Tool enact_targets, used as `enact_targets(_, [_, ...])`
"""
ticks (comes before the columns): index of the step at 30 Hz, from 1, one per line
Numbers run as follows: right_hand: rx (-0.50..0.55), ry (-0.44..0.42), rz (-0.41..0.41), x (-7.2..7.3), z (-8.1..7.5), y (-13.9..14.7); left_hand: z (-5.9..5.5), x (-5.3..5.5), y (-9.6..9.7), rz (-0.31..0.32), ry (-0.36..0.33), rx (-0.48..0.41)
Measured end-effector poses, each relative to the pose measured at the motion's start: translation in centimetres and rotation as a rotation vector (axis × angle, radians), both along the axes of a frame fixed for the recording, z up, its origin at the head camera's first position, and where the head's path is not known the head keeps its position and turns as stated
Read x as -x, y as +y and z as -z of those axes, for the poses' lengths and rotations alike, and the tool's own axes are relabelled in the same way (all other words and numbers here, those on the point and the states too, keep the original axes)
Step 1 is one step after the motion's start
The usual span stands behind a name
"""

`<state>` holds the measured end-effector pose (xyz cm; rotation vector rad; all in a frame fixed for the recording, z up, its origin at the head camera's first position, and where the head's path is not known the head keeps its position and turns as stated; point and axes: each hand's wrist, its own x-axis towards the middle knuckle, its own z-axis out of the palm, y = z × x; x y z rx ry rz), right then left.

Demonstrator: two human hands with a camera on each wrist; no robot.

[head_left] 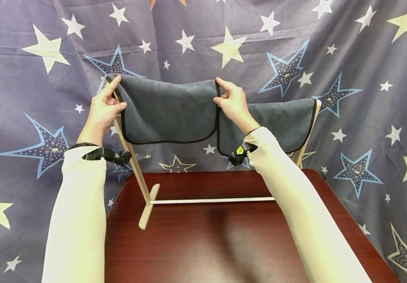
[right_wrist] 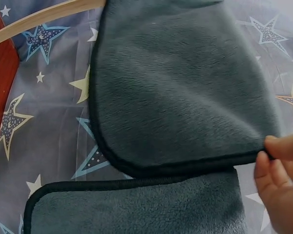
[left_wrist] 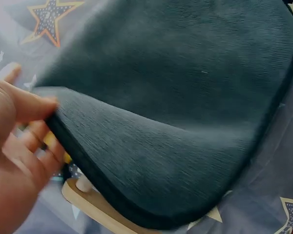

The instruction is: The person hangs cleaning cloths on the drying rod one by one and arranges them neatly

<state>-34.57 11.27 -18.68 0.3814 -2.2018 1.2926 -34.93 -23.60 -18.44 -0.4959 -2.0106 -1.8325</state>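
A grey plush towel (head_left: 169, 112) with black edging hangs folded over the left part of a wooden rack (head_left: 137, 169). At its upper left corner my left hand (head_left: 101, 110) pinches the edge between thumb and fingers. My right hand (head_left: 235, 104) pinches the top of the right edge, as the right wrist view also shows with the hand (right_wrist: 285, 173) at the fold. A second grey towel (head_left: 277, 118) of the same kind hangs to the right, partly behind my right wrist. The rack's top bar is hidden under the towels.
The rack stands on a dark red-brown table (head_left: 182, 243), its feet joined by a low white rod (head_left: 210, 201). Behind it hangs a grey curtain (head_left: 196, 55) printed with stars. My right forearm covers the rack's lower right side.
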Motion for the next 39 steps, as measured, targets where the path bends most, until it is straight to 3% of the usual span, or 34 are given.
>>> enact_targets(3, [-0.027, -0.081, -0.003, 0.1, 0.1, 0.0, 0.4, 0.3, -0.4, -0.065, -0.13, 0.107])
enact_targets(6, [-0.035, -0.153, -0.033, 0.2, 0.2, 0.1, 0.9, 0.6, -0.9, -0.06, -0.238, 0.108])
enact_targets(9, [-0.023, -0.198, -0.057, 0.3, 0.4, 0.3, 1.4, 1.0, -1.2, -0.042, -0.281, 0.057])
enact_targets(12, [0.009, -0.205, -0.065, 0.4, 0.5, 0.4, 1.9, 1.0, -1.5, -0.048, -0.274, 0.042])
enact_targets(19, [0.118, -0.165, -0.084, 0.3, 0.9, 0.6, 3.2, 0.8, -2.2, -0.064, -0.194, -0.176])
enact_targets(22, [0.157, -0.156, -0.091, 0.3, 1.0, 0.6, 3.6, 0.6, -2.3, -0.086, -0.163, -0.22])
enact_targets(25, [0.204, -0.155, -0.114, 0.2, 1.1, 0.6, 3.9, 0.4, -2.6, -0.097, -0.165, -0.289])
enact_targets(29, [0.25, -0.148, -0.153, 0.3, 1.3, 0.6, 4.4, 0.3, -2.9, -0.145, -0.183, -0.311])
enact_targets(34, [0.209, -0.091, -0.161, 0.3, 2.0, 0.5, 4.9, 0.3, -3.0, -0.22, -0.189, -0.313])
enact_targets(39, [0.083, 0.049, -0.116, 0.1, 2.7, 0.4, 5.1, 0.3, -2.7, -0.191, -0.172, -0.406])
